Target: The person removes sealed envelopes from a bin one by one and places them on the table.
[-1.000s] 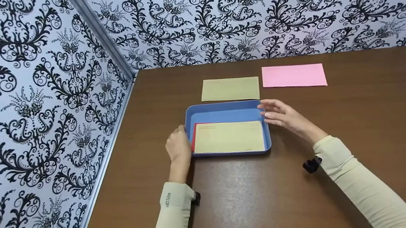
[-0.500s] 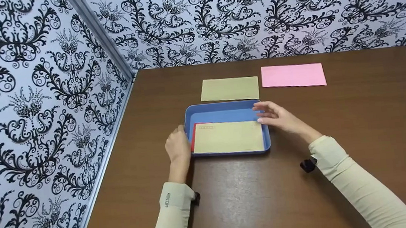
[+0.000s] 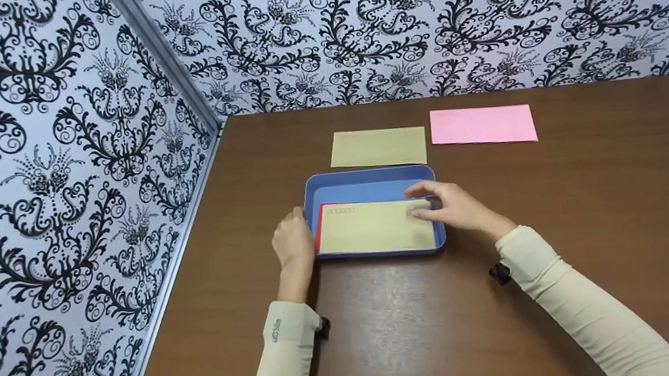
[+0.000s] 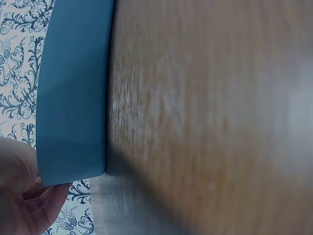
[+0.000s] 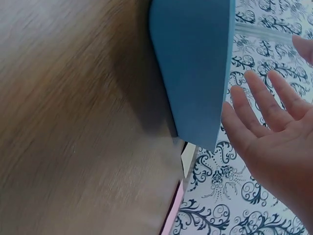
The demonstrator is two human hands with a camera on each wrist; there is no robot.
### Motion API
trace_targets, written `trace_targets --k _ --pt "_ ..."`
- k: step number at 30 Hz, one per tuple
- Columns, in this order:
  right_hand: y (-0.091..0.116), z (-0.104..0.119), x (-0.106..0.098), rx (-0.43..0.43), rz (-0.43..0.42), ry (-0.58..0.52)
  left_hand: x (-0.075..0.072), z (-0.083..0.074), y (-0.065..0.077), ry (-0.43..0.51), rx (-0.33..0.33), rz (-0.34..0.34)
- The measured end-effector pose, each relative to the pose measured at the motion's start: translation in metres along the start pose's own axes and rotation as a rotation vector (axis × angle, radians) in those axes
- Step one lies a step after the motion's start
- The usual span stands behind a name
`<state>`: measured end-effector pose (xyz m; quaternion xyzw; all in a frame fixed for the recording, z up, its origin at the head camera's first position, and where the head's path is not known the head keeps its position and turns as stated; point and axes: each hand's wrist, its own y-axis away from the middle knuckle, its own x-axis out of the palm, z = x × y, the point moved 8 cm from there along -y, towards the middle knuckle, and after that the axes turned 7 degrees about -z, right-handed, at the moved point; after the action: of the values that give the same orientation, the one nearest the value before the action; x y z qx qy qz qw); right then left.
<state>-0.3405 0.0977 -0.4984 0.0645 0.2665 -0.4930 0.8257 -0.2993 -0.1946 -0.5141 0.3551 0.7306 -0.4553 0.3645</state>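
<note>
The left hand (image 3: 293, 241) grips the tray (image 3: 359, 192) by its left side; the right hand (image 3: 458, 205), fingers loose and holding nothing, hovers over its right side. Inside, a cream envelope (image 3: 369, 227) overlies something red (image 3: 318, 231); a pink envelope (image 3: 483, 125) lies beyond.

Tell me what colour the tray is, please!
The tray is blue. It shows best in the head view.

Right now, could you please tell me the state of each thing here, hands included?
Blue tray: upright, uncovered, partly filled.
Cream envelope: lying in the tray.
Red paper: mostly covered.
Tan paper: lying flat.
Pink paper: lying flat.
Left hand: gripping the tray's left side.
Right hand: over the tray, holding nothing.
</note>
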Motion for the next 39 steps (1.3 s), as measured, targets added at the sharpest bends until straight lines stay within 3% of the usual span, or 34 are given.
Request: trace_targets --k 8,16,26,32,39 --pt "-0.002 0.005 0.007 -0.075 0.047 0.280 0.000 0.001 0.000 0.003 -0.003 -0.004" --pt "-0.011 0.005 0.010 -0.048 0.109 0.483 0.000 0.001 0.000 0.001 -0.011 0.012" --pt "-0.020 0.009 0.014 -0.015 0.238 0.575 0.001 0.001 -0.001 -0.004 -0.009 0.014" --pt "-0.024 0.007 0.019 0.007 0.261 0.585 0.000 0.000 -0.002 -0.006 -0.002 0.006" --pt "-0.025 0.002 0.026 -0.047 0.254 0.631 0.001 0.000 -0.001 -0.004 -0.005 0.013"
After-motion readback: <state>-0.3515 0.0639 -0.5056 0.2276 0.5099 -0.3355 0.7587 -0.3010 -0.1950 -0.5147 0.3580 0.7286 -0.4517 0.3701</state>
